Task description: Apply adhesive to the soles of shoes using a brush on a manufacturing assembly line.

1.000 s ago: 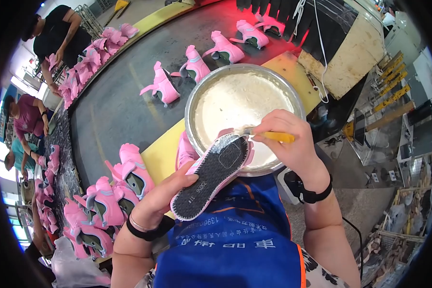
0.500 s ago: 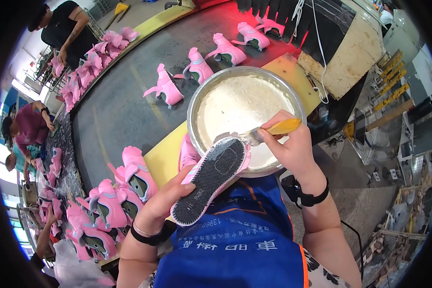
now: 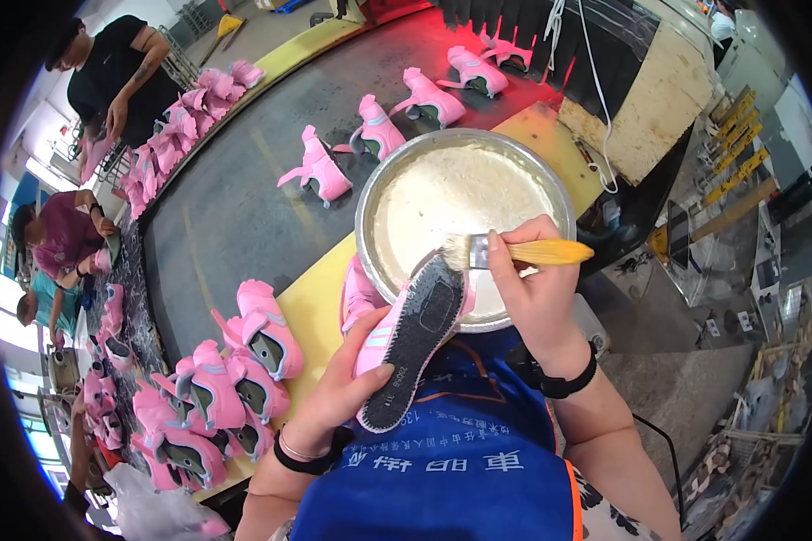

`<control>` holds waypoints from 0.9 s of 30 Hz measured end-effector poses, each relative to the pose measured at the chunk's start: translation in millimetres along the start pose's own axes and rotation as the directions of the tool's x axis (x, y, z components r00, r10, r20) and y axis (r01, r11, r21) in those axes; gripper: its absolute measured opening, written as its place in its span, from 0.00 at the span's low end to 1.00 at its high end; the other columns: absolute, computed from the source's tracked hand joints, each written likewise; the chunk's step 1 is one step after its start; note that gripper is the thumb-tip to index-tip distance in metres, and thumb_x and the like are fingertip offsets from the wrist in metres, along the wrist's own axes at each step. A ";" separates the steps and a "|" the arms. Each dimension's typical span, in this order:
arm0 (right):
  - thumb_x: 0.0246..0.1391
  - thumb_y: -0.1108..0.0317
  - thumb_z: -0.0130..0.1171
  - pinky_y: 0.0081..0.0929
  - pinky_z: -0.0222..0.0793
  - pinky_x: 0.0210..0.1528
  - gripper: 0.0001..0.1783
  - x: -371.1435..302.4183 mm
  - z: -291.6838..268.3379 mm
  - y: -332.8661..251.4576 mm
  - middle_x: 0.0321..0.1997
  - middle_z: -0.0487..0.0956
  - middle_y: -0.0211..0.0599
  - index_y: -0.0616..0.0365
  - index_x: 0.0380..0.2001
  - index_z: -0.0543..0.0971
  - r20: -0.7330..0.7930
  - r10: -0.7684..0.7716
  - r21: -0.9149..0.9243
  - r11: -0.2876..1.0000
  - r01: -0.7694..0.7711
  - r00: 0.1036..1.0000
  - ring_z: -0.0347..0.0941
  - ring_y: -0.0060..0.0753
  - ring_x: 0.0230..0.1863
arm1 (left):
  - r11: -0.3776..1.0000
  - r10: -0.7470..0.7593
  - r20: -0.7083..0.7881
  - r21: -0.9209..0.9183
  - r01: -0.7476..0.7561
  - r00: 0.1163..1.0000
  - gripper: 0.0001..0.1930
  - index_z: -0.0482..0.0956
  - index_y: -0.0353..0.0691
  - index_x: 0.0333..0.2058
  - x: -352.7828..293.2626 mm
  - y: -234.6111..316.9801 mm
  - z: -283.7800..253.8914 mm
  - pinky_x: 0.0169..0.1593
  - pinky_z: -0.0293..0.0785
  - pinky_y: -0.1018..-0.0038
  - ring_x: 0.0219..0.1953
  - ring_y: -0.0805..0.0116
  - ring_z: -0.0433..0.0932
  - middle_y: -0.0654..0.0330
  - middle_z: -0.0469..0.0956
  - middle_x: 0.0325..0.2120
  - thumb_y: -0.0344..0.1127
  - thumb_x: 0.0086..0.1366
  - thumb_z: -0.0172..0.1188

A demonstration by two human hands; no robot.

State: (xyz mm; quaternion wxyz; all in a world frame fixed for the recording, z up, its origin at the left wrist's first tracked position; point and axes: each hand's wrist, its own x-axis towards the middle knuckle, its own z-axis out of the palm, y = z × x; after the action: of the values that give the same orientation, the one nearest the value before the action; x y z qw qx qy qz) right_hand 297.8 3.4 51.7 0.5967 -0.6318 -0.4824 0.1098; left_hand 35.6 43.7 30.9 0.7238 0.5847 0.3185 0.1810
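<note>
My left hand grips a pink shoe upper with its black sole side turned up and tilted. In my right hand is a paintbrush with a yellow handle, a metal ferrule and pale bristles. The bristle tips touch the toe end of the black underside. Just beyond both hands stands a round metal basin holding a cream-coloured liquid. Another pink upper lies partly hidden behind my left hand, against the basin.
Several pink uppers are piled at the left on a yellow ledge. More uppers stand in a row on the dark conveyor belt, toward a red-lit opening with black strips. Other people handle uppers across the belt.
The brush has swung level and its bristles now lie on the toe end of the underside. The upper in my left hand has shifted slightly right and turned steeper.
</note>
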 end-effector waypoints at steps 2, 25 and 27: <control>0.58 0.71 0.63 0.25 0.64 0.22 0.10 0.9 3.4 -0.3 0.16 0.74 0.31 0.59 0.27 0.73 -0.013 -0.005 0.197 0.980 0.007 1.000 0.72 0.24 0.17 | 1.000 0.021 0.005 -0.014 -0.021 1.000 0.40 0.57 0.34 0.70 0.8 -3.2 1.6 0.69 0.58 0.66 0.67 0.60 0.64 0.51 0.66 0.63 0.39 0.61 0.62; 0.59 0.73 0.65 0.22 0.60 0.22 0.10 -7.8 0.3 -17.3 0.17 0.73 0.30 0.61 0.28 0.74 -0.067 -0.062 0.160 0.985 0.072 0.996 0.67 0.16 0.18 | 0.970 0.236 -0.176 -0.022 -0.244 0.956 0.49 0.46 0.39 0.72 11.2 -15.5 14.4 0.50 0.82 0.63 0.52 0.56 0.81 0.44 0.70 0.59 0.53 0.63 0.64; 0.59 0.74 0.66 0.21 0.61 0.22 0.10 -5.7 3.9 -16.3 0.18 0.73 0.30 0.61 0.28 0.74 -0.113 -0.056 0.232 0.969 0.081 0.992 0.66 0.15 0.19 | 0.967 0.240 -0.177 -0.041 -0.251 0.954 0.49 0.46 0.38 0.72 12.0 -10.7 18.0 0.51 0.82 0.63 0.52 0.56 0.80 0.43 0.70 0.60 0.53 0.63 0.64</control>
State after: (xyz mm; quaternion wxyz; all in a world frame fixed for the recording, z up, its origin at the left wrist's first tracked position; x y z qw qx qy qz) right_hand 284.3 -1.2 62.2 0.6958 -0.5443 -0.4550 0.1122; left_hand 55.3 35.5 19.7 0.6837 0.5790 0.2984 0.3289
